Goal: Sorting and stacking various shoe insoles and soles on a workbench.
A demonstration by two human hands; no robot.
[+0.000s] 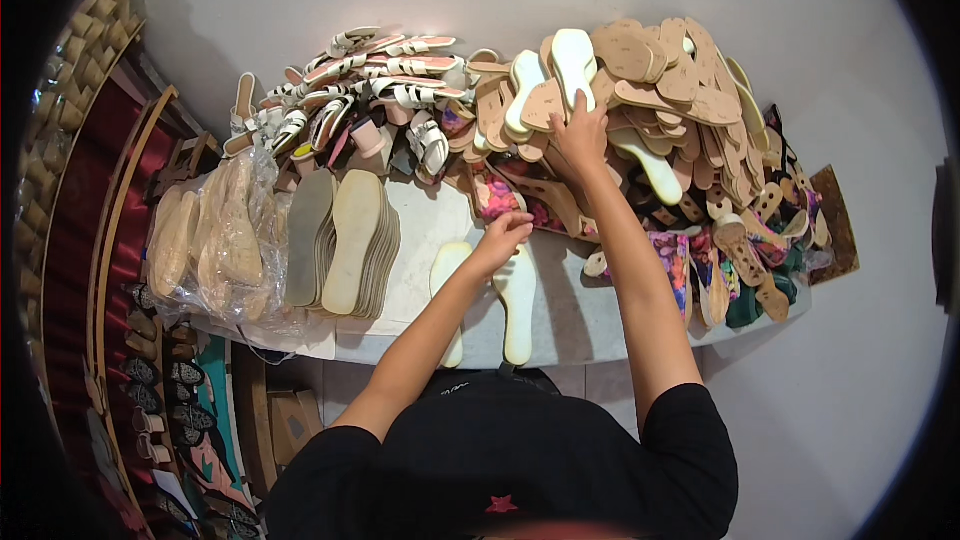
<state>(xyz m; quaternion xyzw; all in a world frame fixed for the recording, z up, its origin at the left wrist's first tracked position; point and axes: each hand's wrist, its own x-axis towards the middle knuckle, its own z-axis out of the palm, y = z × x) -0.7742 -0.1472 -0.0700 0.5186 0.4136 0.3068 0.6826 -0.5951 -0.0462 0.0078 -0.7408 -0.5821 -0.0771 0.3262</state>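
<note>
My right hand (582, 135) reaches into the pile at the back, its fingers closed about the narrow end of a white insole (573, 58). Brown insoles (543, 103) and another white insole (524, 80) lie right beside it. Nearer to me, my left hand (503, 240) is closed in a pinch; whether anything is between its fingertips is hidden. Below that hand, a white insole (516, 310) lies on the table, its upper end partly covered. Another white insole (450, 265) sits under my left forearm. Just behind my left fingers is a floral-patterned shoe piece (495, 192).
Stacked insoles (350, 240) stand left of my left arm, beside a clear plastic bag (225, 230) of beige soles. White strappy sandals (390, 70) are heaped behind. A brown insole pile (690, 80) and floral sandals (740, 250) fill the right. Shelves of shoes (150, 380) stand at far left.
</note>
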